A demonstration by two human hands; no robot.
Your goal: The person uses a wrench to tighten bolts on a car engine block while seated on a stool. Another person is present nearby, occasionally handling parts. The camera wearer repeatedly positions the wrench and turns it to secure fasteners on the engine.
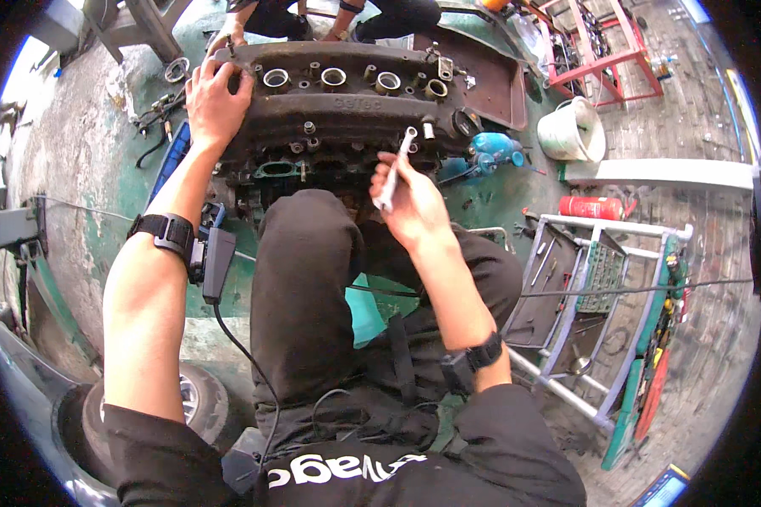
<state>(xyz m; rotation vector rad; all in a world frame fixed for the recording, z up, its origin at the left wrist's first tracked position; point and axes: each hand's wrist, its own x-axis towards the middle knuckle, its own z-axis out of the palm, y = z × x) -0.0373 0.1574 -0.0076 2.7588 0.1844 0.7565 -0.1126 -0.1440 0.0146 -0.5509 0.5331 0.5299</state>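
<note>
A dark, greasy engine with a long valve cover (355, 106) stands in front of my knees. My left hand (218, 100) is closed over the cover's left end, thumb and fingers curled around its corner. What lies beneath those fingers is hidden. A silver combination wrench (396, 169) is held in my right hand (416, 201), its ring end up near the cover's front right edge. Whether the ring touches a bolt cannot be made out. Several round plug openings run along the cover, with a black oil filler cap (465, 122) at its right end.
Across the engine another person's hand (231, 34) reaches the cover's far left corner. At right are a brown tray (503, 93), a blue power tool (495, 152), a white bucket (571, 131), a red cylinder (596, 208) and a tool rack (550, 359). A wheel (216, 397) lies lower left.
</note>
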